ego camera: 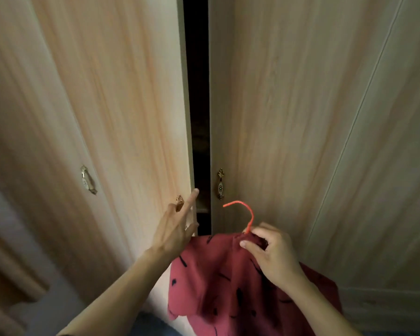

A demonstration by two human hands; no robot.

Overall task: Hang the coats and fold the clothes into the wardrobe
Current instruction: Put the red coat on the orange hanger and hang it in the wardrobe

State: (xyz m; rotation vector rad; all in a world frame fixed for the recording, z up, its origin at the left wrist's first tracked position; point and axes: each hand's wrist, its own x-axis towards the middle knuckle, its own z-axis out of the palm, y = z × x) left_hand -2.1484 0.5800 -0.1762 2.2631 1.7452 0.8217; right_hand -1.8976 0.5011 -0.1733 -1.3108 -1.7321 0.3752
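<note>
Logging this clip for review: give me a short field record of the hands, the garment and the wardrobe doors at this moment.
left hand: fingers straight, at the edge of the left door
right hand: pinches the red garment at the hanger's neck
hanger: orange hook, pointing up and left
doors: narrowly ajar, dark gap between them
right door: handle untouched

Beige curtain [7, 267] hanging at lower left, pale wall [58, 309] beside it, blue fabric [153, 327] at bottom edge
</note>
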